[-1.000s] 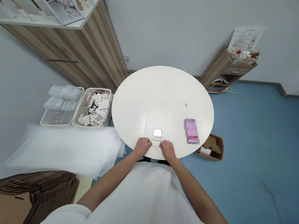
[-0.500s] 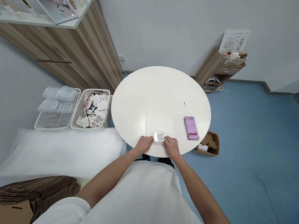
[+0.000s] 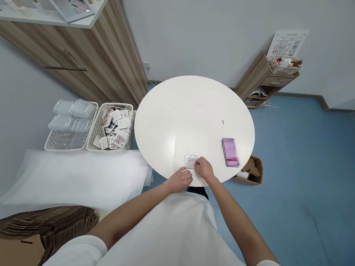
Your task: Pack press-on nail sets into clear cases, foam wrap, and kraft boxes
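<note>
A small clear plastic box point(image 3: 190, 160) with rows of small shapes in it, too small to make out, lies flat near the front edge of the white round table point(image 3: 194, 101). My right hand point(image 3: 204, 167) has its bent fingers closed on the box's right side. At the near left edge of the box, my left hand point(image 3: 179, 179) is closed, its fingers curled together and the fingertips touching the edge. Part of the near edge is hidden by the hands. To the right on the tabletop lies a blurred purple phone-shaped thing point(image 3: 231, 152).
Left of the table stand a basket of printed cards point(image 3: 110, 130) and a basket of clear plastic cases point(image 3: 71, 125). White sheets point(image 3: 80, 179) lie in front of them, above brown cardboard point(image 3: 11, 247). An open carton point(image 3: 255, 171) sits on the floor at the right.
My left hand has moved from the box's left side round to its near edge. My right hand has shifted slightly up and stays at the right side. The view has shifted a little.
</note>
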A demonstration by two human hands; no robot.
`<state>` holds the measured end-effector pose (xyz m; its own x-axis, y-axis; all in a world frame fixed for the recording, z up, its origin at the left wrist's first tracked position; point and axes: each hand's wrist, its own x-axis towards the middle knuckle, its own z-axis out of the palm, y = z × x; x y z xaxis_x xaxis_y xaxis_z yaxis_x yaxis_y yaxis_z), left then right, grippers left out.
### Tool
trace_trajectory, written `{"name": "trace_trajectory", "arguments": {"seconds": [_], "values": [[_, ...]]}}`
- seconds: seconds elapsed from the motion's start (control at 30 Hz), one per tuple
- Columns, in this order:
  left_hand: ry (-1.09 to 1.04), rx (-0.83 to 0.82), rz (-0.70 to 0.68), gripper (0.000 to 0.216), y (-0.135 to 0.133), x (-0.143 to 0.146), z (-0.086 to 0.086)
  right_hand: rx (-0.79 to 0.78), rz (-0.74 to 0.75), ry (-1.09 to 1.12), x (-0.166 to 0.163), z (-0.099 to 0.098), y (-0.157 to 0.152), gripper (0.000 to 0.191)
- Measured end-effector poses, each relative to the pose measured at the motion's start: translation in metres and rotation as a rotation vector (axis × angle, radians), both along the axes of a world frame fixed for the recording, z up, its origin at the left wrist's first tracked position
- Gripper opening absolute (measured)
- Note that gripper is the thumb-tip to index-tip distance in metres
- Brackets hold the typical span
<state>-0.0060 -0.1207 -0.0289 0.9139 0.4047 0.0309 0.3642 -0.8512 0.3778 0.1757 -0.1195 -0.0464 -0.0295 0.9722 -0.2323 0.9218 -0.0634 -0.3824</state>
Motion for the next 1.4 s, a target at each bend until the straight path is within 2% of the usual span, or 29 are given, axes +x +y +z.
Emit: {"name": "trace_trajectory", "arguments": {"seconds": [0.13, 0.2, 0.3, 0.47, 0.57, 0.67, 0.77, 0.9, 1.13, 1.27, 1.4], "values": [[0.06, 0.053, 0.16, 0.038, 0.008, 0.001, -0.016, -0.001, -0.048, 0.117, 0.004, 0.0, 0.002, 0.009], [0.086, 0.06, 0.19, 0.043, 0.018, -0.002, -0.02, 0.011, -0.034, 0.13, 0.005, 0.002, 0.001, 0.014], [0.091, 0.06, 0.2, 0.042, 0.029, -0.006, -0.022, 0.096, 0.07, 0.054, 0.005, 0.003, -0.002, 0.019], [0.042, 0.039, 0.249, 0.027, 0.036, -0.003, -0.022, 0.258, 0.298, -0.07, 0.003, 0.002, -0.015, 0.021], [0.048, 0.005, 0.245, 0.025, 0.041, 0.0, -0.023, 0.239, 0.338, -0.067, 0.006, 0.0, -0.018, 0.014], [0.051, -0.056, 0.225, 0.029, 0.048, 0.002, -0.026, 0.168, 0.347, -0.052, 0.011, -0.002, -0.012, 0.028], [0.04, -0.099, 0.205, 0.03, 0.054, 0.004, -0.027, 0.116, 0.372, -0.03, 0.012, -0.004, -0.001, 0.028], [0.039, -0.087, 0.165, 0.03, 0.056, 0.004, -0.02, 0.115, 0.408, -0.024, 0.008, 0.0, 0.003, 0.027], [0.082, -0.119, 0.036, 0.025, 0.036, -0.012, 0.0, 0.08, 0.463, -0.015, -0.006, 0.019, -0.034, 0.028], [0.071, -0.139, 0.072, 0.019, 0.028, -0.015, 0.004, 0.079, 0.455, 0.037, -0.009, 0.025, -0.041, 0.027], [0.014, -0.035, 0.147, 0.016, 0.036, -0.012, 0.009, 0.155, 0.371, -0.012, -0.007, 0.03, -0.032, 0.024]]}}
